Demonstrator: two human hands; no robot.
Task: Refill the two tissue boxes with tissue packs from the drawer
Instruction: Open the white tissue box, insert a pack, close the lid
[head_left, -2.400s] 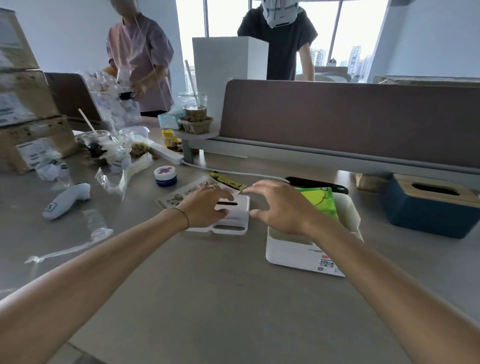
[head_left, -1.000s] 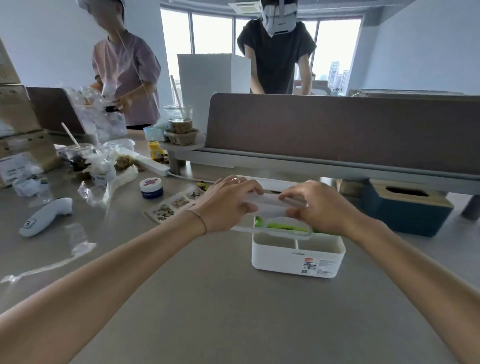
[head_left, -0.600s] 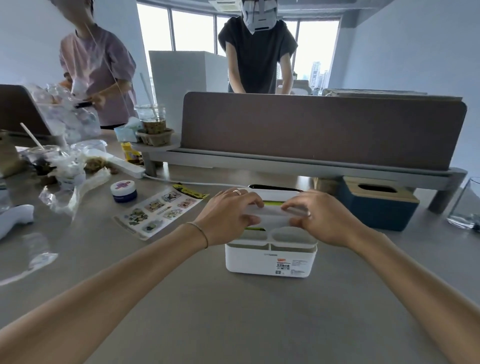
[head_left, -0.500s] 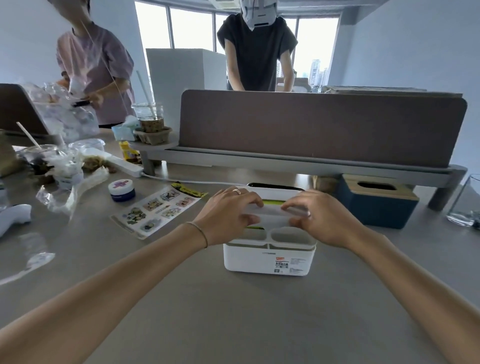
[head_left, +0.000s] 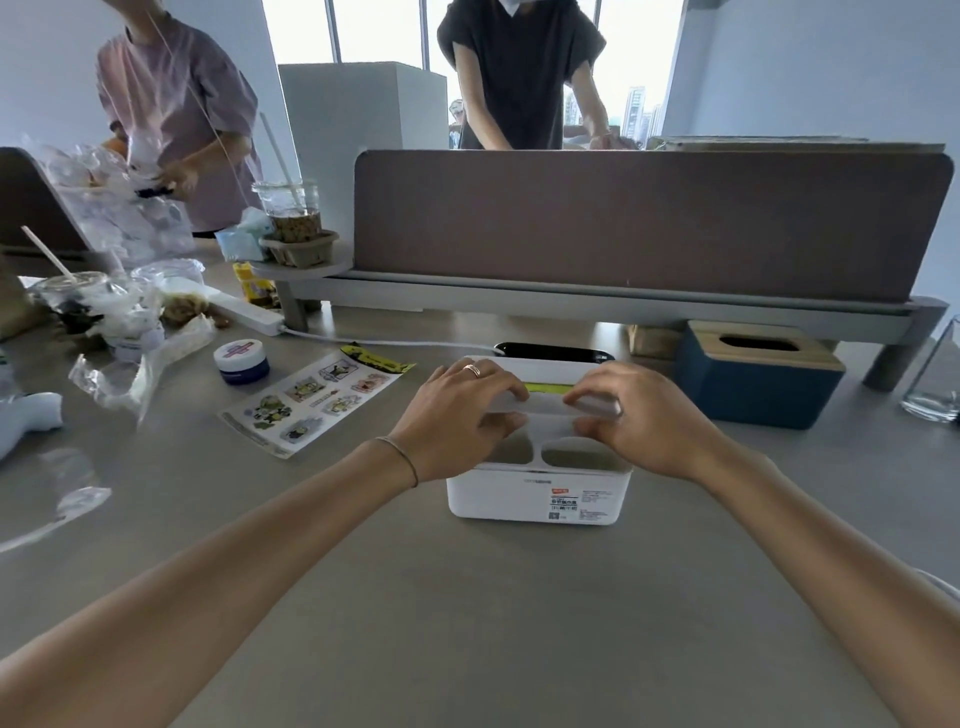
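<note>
A white tissue box (head_left: 540, 496) stands on the grey desk in front of me. Its white lid (head_left: 545, 415) lies on top of it, and a strip of the green tissue pack (head_left: 545, 387) shows through the slot. My left hand (head_left: 457, 415) grips the lid's left end and my right hand (head_left: 641, 415) grips its right end. A second tissue box, blue with a wooden lid (head_left: 756, 382), sits to the right under the desk shelf. No drawer is in view.
A sticker sheet (head_left: 311, 402), a small blue jar (head_left: 240, 361), plastic wrappers (head_left: 130, 364) and drink cups lie at the left. A glass (head_left: 935, 379) stands at the far right. A brown divider panel (head_left: 649, 223) runs across the back, with two people behind it.
I lifted the white lid from the desk and set it onto the white box over the green pack. Both hands stay on the lid, which now sits lower on the box.
</note>
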